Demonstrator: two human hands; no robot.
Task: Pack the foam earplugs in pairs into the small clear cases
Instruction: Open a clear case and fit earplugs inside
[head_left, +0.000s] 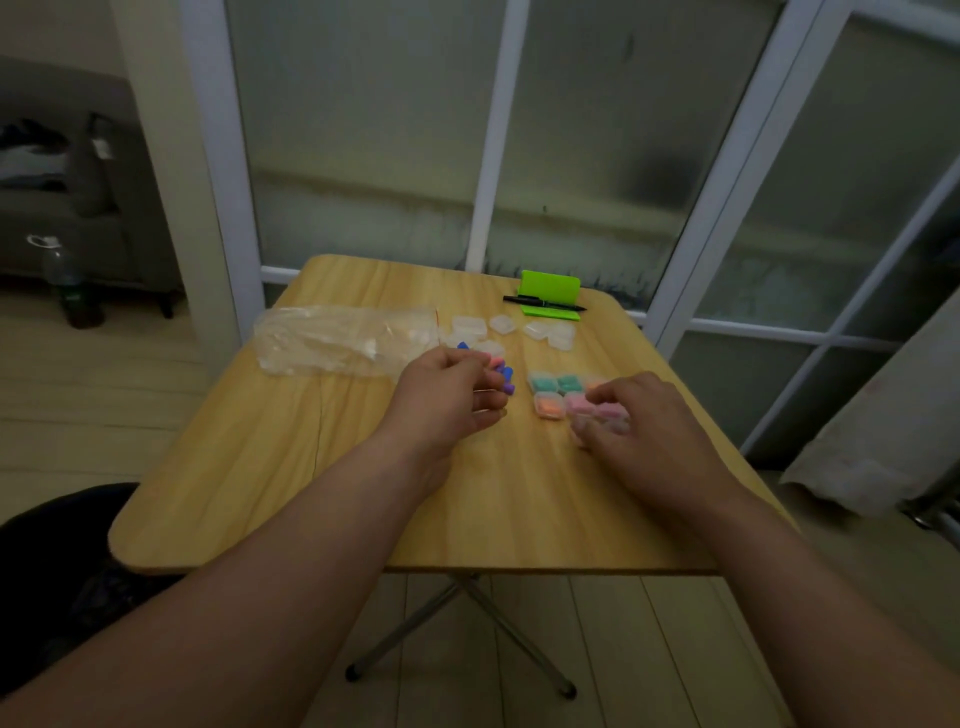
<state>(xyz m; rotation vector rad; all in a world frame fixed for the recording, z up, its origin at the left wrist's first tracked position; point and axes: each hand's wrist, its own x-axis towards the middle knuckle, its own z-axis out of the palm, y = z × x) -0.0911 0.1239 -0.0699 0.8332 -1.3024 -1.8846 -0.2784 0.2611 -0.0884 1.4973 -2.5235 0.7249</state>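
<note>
Earplugs (507, 375) blue, purple, loose | cases (549, 406) teal, orange, pink inside

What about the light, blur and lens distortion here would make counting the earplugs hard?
Head view: dim, flat light, no hard shadows or glare on the table; head view: the wide-angle lens bows the window frames; head view: soft blur merges the filled cases by the right hand and the loose earplugs at the left hand, so neither grip reads clearly.

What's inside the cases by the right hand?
Teal earplugs in two, orange ones in a third, pink ones in at least one more. The right hand grips another case, covering its contents.
</note>
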